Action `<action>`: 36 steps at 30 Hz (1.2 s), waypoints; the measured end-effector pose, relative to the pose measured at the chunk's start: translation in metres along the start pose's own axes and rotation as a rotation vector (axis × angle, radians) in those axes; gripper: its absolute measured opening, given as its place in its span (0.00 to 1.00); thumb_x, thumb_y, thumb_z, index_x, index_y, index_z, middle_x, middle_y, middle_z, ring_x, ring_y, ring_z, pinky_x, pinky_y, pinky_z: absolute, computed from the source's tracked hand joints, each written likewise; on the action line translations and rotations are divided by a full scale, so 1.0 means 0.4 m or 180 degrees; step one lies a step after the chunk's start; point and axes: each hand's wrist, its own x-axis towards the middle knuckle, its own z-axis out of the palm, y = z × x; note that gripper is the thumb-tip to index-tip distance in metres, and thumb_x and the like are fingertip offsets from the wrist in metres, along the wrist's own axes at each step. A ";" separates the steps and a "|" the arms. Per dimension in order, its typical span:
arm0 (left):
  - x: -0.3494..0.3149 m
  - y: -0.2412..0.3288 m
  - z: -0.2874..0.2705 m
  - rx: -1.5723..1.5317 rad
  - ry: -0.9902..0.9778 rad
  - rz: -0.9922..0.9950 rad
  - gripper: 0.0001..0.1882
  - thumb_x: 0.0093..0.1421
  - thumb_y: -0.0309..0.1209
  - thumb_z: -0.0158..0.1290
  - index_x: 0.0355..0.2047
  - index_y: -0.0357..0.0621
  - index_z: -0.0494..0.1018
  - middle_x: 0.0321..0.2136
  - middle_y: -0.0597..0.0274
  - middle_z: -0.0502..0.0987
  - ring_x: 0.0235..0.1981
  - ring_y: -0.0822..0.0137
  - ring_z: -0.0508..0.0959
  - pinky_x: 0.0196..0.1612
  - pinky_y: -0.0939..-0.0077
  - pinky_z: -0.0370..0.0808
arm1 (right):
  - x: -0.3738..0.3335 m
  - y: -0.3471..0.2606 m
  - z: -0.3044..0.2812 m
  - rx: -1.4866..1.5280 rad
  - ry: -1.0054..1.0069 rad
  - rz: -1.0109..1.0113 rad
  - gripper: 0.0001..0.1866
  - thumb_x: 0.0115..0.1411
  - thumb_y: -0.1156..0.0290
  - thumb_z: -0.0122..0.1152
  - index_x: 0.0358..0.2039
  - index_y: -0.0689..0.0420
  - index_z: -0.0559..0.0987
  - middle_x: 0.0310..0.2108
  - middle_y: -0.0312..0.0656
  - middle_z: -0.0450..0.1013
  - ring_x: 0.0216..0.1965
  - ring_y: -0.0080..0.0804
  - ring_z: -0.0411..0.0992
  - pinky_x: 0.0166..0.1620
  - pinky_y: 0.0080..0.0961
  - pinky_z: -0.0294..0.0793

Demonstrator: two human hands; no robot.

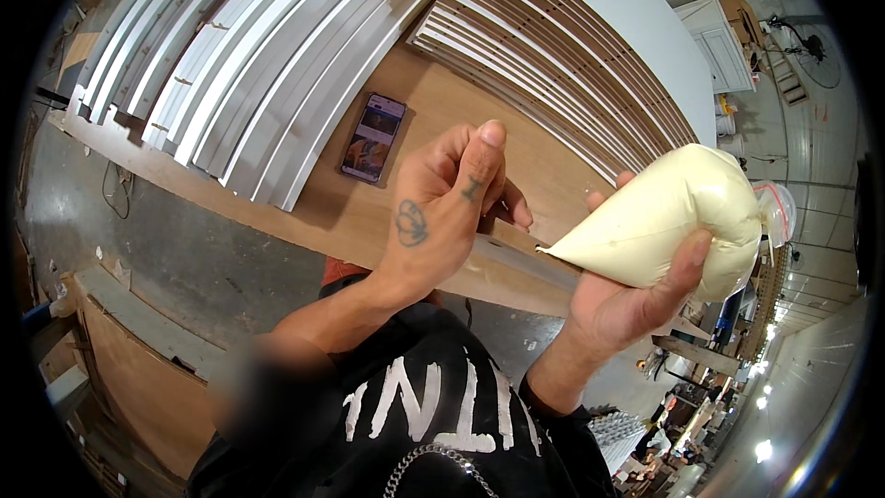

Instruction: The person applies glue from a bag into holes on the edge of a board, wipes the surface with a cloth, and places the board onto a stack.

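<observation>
My right hand (619,318) is wrapped around a clear plastic piping bag (659,221) full of pale yellow paste. The bag's narrow tip points left, at the edge of a long thin strip (521,258); whether they touch is hard to tell. My left hand (442,198) is closed over the strip's left part, its fingers curled down beside it and the thumb raised. The palm hides most of that grip. Behind my left hand a phone (373,138) with a lit screen lies on the brown worktable (323,207).
Long white and grey slats (249,65) lie in rows at the far left of the table. A stack of brown-edged slats (544,55) lies behind my hands, beside a large white panel (627,0). A wooden-sided bench (147,341) stands at the lower left. A fan (807,46) is at the far right.
</observation>
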 end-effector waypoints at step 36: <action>-0.016 0.004 -0.010 0.0002 -0.0156 0.0038 0.21 0.68 0.43 0.46 0.22 0.42 0.64 0.14 0.69 0.59 0.18 0.68 0.78 0.19 0.80 0.73 | -0.024 0.008 -0.002 0.0061 0.0071 -0.0241 0.35 0.60 0.55 0.52 0.64 0.52 0.53 0.50 0.54 0.67 0.39 0.44 0.77 0.31 0.34 0.85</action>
